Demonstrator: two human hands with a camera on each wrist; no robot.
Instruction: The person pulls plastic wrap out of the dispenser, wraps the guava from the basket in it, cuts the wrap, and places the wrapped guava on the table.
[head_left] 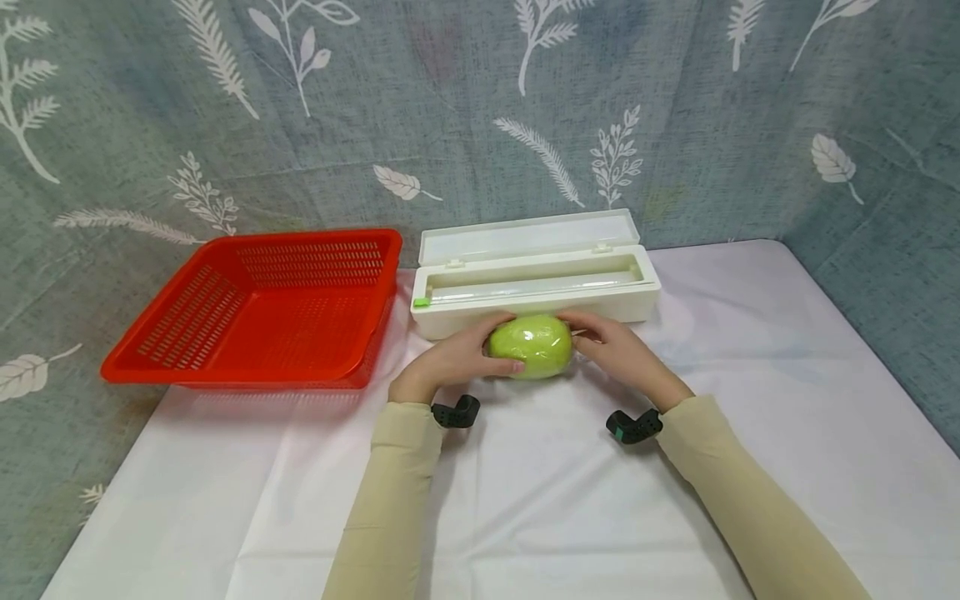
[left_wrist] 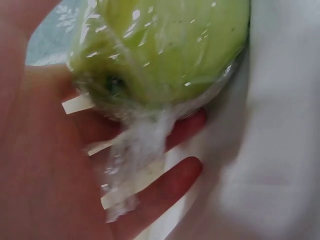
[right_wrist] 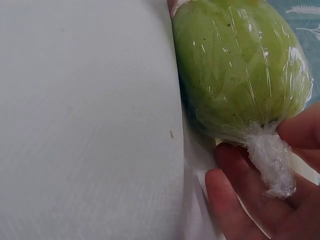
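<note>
An oval green fruit (head_left: 531,346), wrapped in clear cling film, is on the white cloth in front of the long white dispenser. My left hand (head_left: 459,357) grips its left end, the thumb along the near side and fingers behind. In the left wrist view, a loose film tail (left_wrist: 135,155) hangs from that end across the fingers. At the other end is my right hand (head_left: 618,354). The right wrist view shows its thumb and fingers around the neck of a tightly twisted film tail (right_wrist: 272,162).
Right behind the fruit stands the white cling film dispenser (head_left: 540,313), lid raised, a roll inside and a green slider (head_left: 422,302) at its left end. A red perforated basket (head_left: 360,367) sits to the left. A leaf-patterned curtain (head_left: 465,150) backs the table.
</note>
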